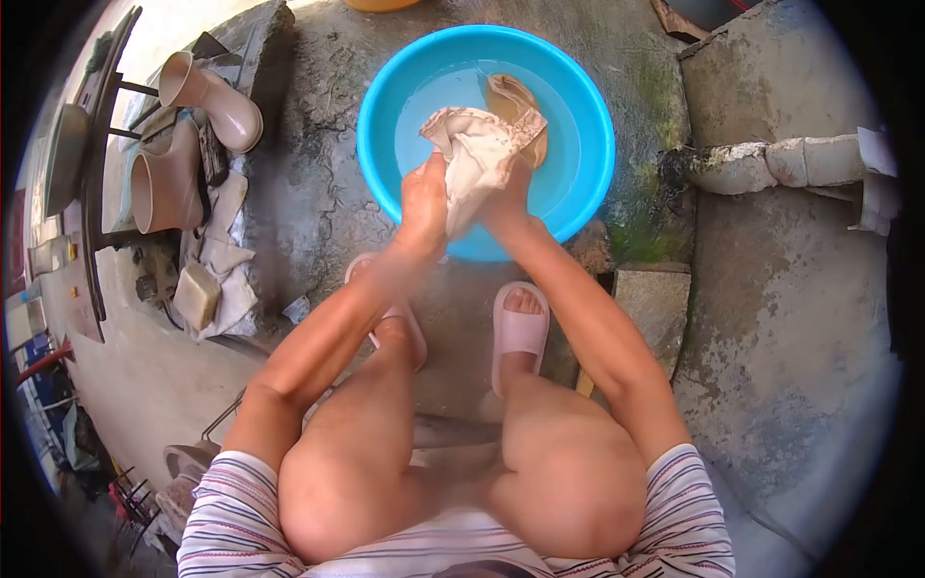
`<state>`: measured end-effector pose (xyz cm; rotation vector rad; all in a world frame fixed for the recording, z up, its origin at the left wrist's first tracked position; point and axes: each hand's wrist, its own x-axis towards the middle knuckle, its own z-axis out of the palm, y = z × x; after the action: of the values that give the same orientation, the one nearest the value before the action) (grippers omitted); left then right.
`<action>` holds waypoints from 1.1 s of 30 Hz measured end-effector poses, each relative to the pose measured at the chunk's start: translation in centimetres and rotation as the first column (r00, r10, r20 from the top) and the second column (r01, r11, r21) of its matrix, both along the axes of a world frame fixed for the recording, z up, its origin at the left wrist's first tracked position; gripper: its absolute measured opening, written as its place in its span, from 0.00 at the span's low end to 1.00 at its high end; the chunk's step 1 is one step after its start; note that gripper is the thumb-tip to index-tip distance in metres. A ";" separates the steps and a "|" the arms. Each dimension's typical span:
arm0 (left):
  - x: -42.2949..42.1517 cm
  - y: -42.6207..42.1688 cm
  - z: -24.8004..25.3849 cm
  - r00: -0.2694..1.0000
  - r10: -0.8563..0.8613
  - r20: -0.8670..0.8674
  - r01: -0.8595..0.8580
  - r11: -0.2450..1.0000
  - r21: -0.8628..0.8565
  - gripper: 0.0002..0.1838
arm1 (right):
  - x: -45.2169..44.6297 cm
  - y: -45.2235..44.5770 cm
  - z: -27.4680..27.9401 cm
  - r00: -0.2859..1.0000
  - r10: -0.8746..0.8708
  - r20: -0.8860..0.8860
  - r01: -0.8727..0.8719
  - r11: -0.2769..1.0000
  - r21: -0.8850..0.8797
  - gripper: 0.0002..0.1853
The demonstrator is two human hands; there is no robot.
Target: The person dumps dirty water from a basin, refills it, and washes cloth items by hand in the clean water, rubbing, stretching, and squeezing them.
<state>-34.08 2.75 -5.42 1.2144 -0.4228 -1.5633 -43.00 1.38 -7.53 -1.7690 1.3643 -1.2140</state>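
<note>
A wet beige cloth [477, 159] is bunched up between my two hands, over the near part of a blue plastic basin [599, 159]. My left hand [423, 204] grips its left side, with the thumb upward. On the other side, my right hand [508, 197] is closed round the cloth, its fingers partly hidden behind the fabric. The far end of the fabric, tan and folded [514, 93], reaches down toward the water [568, 125]. What kind of garment it is I cannot make out.
Pale rubber boots [226, 111] lie on a ledge at the left, with a soap-like block [197, 297] and rags [231, 265] below. A pipe [780, 164] runs along the right. My feet in pink slippers [520, 337] stand just before the basin.
</note>
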 end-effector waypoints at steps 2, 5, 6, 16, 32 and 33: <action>1.2 -0.6 -1.7 0.991 -0.130 0.043 0.137 0.955 -0.264 0.17 | 3.9 1.9 1.5 0.945 -0.121 0.305 0.194 0.955 -0.222 0.10; 1.4 -0.1 -0.4 0.973 -0.227 0.035 0.228 0.973 -0.025 0.18 | 1.0 1.6 4.1 1.000 -0.027 0.012 0.029 0.977 -0.210 0.17; 0.2 0.1 1.2 0.973 -0.213 0.086 0.212 0.977 0.019 0.18 | -0.4 0.3 2.2 0.991 -0.102 -0.084 0.092 0.990 -0.108 0.17; 3.1 -0.2 0.8 0.622 -0.626 0.470 0.755 0.639 -0.147 0.12 | -4.1 0.5 1.8 0.638 -0.249 0.728 -0.225 0.845 0.485 0.13; -1.6 0.8 -1.5 0.989 0.034 0.143 -0.057 0.985 0.160 0.20 | 1.1 2.1 1.3 0.963 -0.170 -0.209 0.177 0.984 0.013 0.10; 0.0 0.2 -2.3 0.989 0.034 0.143 -0.056 0.986 0.156 0.20 | 1.5 2.3 1.6 0.962 -0.213 -0.173 0.191 0.973 -0.133 0.11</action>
<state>-34.11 2.96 -7.75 1.4536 -0.3629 -1.5009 -41.47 3.63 -5.95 -1.8998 1.6467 -1.2825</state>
